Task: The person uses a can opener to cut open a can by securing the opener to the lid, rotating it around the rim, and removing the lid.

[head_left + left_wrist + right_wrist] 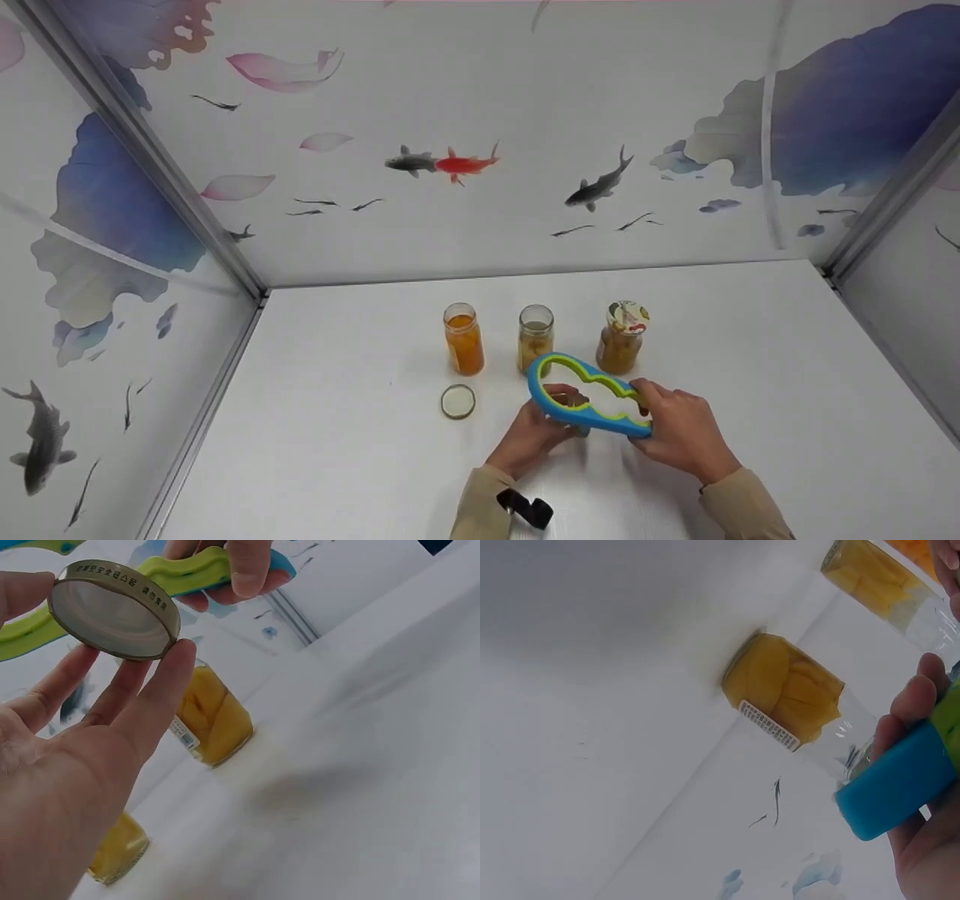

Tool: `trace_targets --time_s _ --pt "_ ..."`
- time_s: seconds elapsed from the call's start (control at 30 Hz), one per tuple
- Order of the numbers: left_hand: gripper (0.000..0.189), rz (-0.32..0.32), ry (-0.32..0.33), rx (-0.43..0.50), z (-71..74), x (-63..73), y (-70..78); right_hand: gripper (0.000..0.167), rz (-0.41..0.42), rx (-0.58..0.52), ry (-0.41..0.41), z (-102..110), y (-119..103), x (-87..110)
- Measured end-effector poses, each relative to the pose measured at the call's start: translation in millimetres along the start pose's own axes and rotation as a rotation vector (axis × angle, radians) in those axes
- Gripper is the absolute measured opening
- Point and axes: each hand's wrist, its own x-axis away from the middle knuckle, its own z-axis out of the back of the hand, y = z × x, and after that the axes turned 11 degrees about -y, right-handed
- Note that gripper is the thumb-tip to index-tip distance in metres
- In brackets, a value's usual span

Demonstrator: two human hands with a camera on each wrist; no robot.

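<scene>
My left hand [529,439] pinches a metal jar lid [112,615] by its rim, with the lid's pale inner side showing in the left wrist view. Fingers of my right hand [682,433] are curled round one end of a blue and green multi-ring jar opener [604,423]. The opener's loop end hangs over the left hand and the lid. Just beyond the hands stand a lidless jar of yellow fruit [534,346] and, to its right, a fruit jar [620,352] with a patterned lid on top.
A lidless jar of orange contents [465,351] stands upright at the left of the row. In front of it another round lid [458,402] lies on the white table [337,420]. Printed panels [480,225] enclose the table's back and sides.
</scene>
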Motion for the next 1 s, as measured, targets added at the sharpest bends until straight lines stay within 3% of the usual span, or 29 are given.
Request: trace_targets --time_s 0.4,0.6,0.87,1.0 --pt "0.042 -0.002 -0.016 -0.268 28.1 7.8 12.2 0.059 -0.076 -0.007 0.044 5 19 17.2" --pt "0.044 0.02 0.012 -0.419 34.8 9.8 21.3 0.059 -0.125 0.009 0.027 6 29 26.6" --pt "0.044 0.104 0.02 -0.727 40.8 7.4 27.4 0.06 -0.203 -0.011 -0.055 5 42 35.2" --pt "0.043 0.11 0.005 -0.958 45.1 3.1 29.3 0.061 -0.231 -0.038 -0.078 5 48 40.2"
